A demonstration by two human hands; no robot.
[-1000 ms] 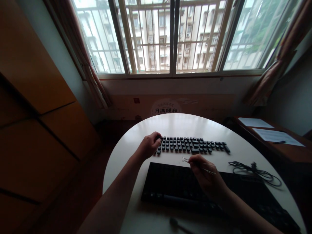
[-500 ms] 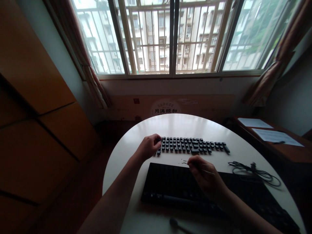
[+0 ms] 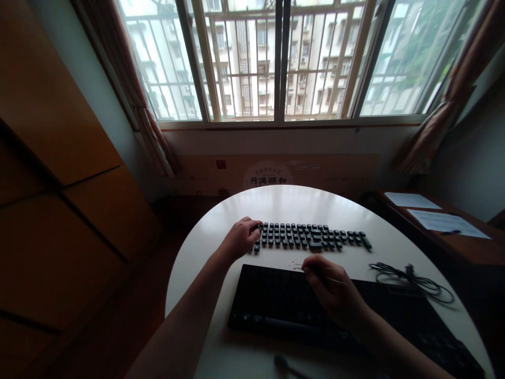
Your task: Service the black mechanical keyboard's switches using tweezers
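Observation:
My left hand (image 3: pixel 241 238) reaches to the left end of the rows of loose black keycaps (image 3: pixel 294 234), its thumb and fingertips closed around a keycap there. Between the rows and me lies a black keyboard (image 3: pixel 272 295), its surface too dark to make out in detail. Over the keyboard's far edge, my right hand (image 3: pixel 329 281) is closed on a thin wire keycap puller (image 3: pixel 296 266). The puller's wire ends stick out to the left, and more wire shows along the back of the hand. My right forearm covers part of the keyboard.
A coiled black cable (image 3: pixel 412 279) lies to the right on the round white table (image 3: pixel 205 242). Near the front edge is a dark brush-like tool (image 3: pixel 282 362), partly cut off. A brown side table (image 3: pixel 465 245) with papers (image 3: pixel 447 222) stands at the right.
The left fingers have shifted slightly at the end keycap, with the forefinger reaching further out. My right hand has moved a little to the left with the puller.

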